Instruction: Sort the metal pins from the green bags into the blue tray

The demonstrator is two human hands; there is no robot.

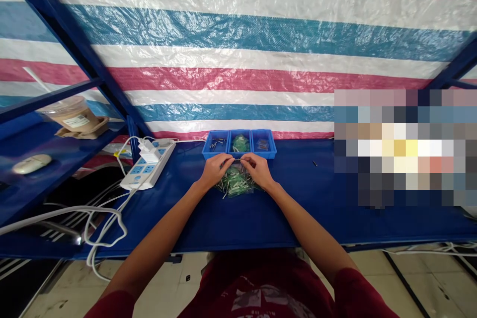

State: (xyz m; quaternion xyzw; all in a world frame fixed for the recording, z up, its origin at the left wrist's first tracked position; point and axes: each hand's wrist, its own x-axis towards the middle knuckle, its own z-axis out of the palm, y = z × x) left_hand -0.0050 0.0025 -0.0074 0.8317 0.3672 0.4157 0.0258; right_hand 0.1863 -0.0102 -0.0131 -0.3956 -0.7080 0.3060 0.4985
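Pinching a thin piece (237,160) between left hand (216,169) and right hand (258,170) — lengthwise, roughly parallel to the counter's far edge (298,142).

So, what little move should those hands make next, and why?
Probably a gentle pull apart: the left hand and right hand seem to pinch one thin piece from both ends, by a mixed pile, and the blue bins behind hold different parts separately.
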